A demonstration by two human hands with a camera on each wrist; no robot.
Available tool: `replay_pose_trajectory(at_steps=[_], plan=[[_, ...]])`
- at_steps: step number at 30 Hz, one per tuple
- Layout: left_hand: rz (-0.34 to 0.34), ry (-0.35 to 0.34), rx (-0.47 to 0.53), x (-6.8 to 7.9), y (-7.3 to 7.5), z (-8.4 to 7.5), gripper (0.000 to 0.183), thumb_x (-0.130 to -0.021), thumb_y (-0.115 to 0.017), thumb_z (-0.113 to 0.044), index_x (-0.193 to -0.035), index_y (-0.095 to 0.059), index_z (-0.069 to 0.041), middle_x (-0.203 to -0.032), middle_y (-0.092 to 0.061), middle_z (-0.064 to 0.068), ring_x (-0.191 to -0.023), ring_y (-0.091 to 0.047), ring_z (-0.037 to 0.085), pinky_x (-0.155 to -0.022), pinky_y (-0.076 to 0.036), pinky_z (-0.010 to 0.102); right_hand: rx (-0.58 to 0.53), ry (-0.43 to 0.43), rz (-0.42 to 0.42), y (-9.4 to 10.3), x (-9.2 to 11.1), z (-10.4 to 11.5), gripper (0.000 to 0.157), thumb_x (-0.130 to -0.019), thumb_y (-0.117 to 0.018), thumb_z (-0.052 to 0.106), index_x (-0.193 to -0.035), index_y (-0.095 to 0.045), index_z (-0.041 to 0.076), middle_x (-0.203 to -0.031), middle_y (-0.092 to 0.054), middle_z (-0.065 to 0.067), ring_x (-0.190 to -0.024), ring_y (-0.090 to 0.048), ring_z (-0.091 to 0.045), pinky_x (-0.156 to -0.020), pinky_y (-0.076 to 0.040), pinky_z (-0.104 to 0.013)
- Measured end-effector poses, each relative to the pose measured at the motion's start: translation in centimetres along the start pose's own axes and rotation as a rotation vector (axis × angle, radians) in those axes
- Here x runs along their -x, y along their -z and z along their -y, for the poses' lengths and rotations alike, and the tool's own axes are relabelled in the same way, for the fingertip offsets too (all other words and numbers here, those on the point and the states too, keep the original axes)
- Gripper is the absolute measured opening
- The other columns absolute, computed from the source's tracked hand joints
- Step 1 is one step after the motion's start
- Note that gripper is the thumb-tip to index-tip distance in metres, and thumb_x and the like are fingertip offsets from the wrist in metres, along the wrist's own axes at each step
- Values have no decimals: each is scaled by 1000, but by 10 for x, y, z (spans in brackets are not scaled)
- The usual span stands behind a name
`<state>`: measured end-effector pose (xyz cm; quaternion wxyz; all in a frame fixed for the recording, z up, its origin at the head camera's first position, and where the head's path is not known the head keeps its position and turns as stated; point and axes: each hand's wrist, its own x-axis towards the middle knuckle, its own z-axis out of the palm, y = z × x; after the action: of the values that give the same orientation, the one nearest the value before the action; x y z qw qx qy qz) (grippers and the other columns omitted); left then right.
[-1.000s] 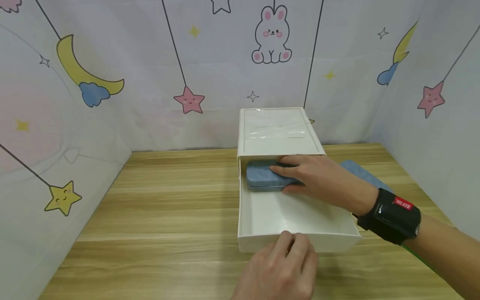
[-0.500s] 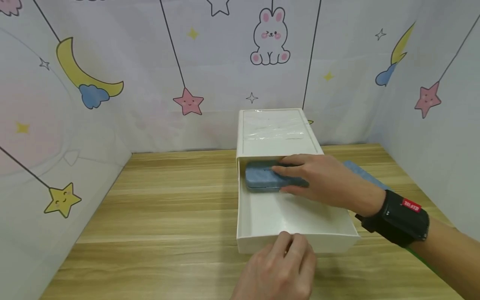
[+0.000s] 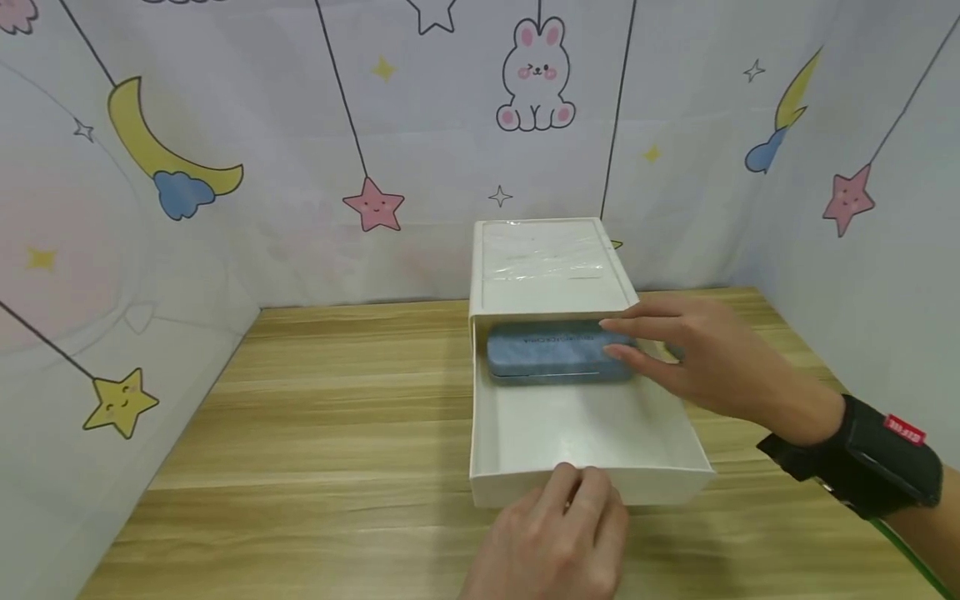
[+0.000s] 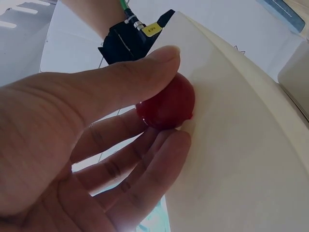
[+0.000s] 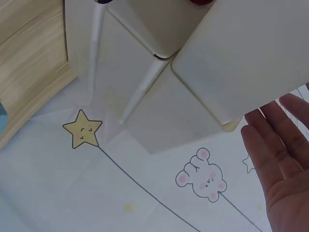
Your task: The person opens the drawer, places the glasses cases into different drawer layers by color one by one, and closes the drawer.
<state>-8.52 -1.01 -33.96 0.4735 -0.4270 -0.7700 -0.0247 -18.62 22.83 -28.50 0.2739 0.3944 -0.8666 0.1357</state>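
A blue hard case (image 3: 555, 354) with small dark lettering lies crosswise at the back of the pulled-out white drawer (image 3: 577, 433). My left hand (image 3: 551, 537) pinches the round red knob (image 4: 169, 104) on the drawer front between thumb and fingers; in the head view the hand hides the knob. Over the drawer's right side is my right hand (image 3: 712, 358), its fingers loosely extended and holding nothing. Its fingertips overlap the case's right end in the head view; whether they touch cannot be told. The right wrist view shows the right hand (image 5: 285, 150) beside the white box.
The white box housing (image 3: 555, 267), clear film on its top, stands on the wood-grain table (image 3: 337, 433) before a cartoon-printed backdrop (image 3: 435, 125). Printed side walls (image 3: 900, 275) stand left and right. A black wrist strap (image 3: 862, 458) is on the right wrist.
My right hand has let go of the blue case and moved right, uncovering most of it. The left hand stays on the drawer knob; the drawer remains pulled out.
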Motion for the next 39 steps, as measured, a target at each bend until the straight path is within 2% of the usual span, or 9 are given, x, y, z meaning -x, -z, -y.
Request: replay_pose_trajectory(at_steps=[5,8,11,17,21,26,28,33,39], plan=[[-17,1,7,0,-1,0,36,-102,-42,-2,-84,-72,-11,-81,-57,-2,-67,-50,8,-51,-42,13,7,-2,-71,7,13,-7,26,-95,-73,31,-110,-79,11,-102,-76,0,-85,-70,-14,-72,-50,-19],[-32,2,4,0,-2,0,36,-101,-42,-1,-85,-72,-10,-81,-57,-1,-67,-50,9,-51,-42,14,16,-19,-106,10,20,-10,22,-90,-79,24,-108,-80,11,-101,-76,1,-87,-71,-14,-75,-52,-19],[-45,-1,-8,0,-3,1,36,-99,-41,1,-85,-72,-10,-82,-56,0,-67,-49,9,-51,-41,13,32,-50,-131,12,26,-14,29,-77,-85,9,-106,-80,11,-100,-76,1,-90,-71,-15,-79,-51,-18],[-44,1,-17,1,-3,1,37,-98,-39,2,-86,-72,-10,-83,-57,-1,-68,-49,9,-51,-41,14,34,-103,-166,9,43,-28,26,-79,-84,8,-104,-80,11,-97,-76,1,-93,-69,-17,-87,-45,-13],[-35,0,-16,1,-2,1,38,-98,-38,3,-86,-72,-10,-83,-57,-1,-69,-50,10,-51,-41,14,49,-140,-167,7,55,-40,31,-74,-85,3,-104,-80,11,-96,-77,1,-94,-67,-15,-87,-43,-7],[-22,-1,-15,1,-1,1,38,-98,-37,3,-87,-72,-10,-84,-58,0,-70,-51,10,-51,-42,14,76,-161,-179,2,68,-55,30,-74,-84,1,-103,-80,9,-95,-77,-2,-94,-67,-16,-88,-41,-4],[-19,0,-13,1,-1,1,38,-97,-37,3,-87,-72,-10,-84,-58,0,-70,-51,10,-52,-43,14,97,-183,-171,0,73,-60,30,-74,-84,1,-102,-80,9,-95,-77,-4,-93,-67,-17,-87,-42,-8],[-12,3,-6,1,-1,1,39,-97,-36,3,-88,-72,-10,-83,-58,0,-70,-51,10,-52,-45,14,154,-248,-125,-6,85,-74,29,-74,-85,2,-102,-80,7,-95,-76,-7,-91,-67,-23,-80,-47,-28],[-34,-1,-18,2,-2,1,39,-96,-37,4,-86,-72,-11,-82,-57,-1,-69,-51,9,-52,-44,13,167,-309,-78,-15,100,-88,27,-77,-84,6,-104,-79,5,-100,-76,-12,-96,-67,-31,-81,-48,-44]])
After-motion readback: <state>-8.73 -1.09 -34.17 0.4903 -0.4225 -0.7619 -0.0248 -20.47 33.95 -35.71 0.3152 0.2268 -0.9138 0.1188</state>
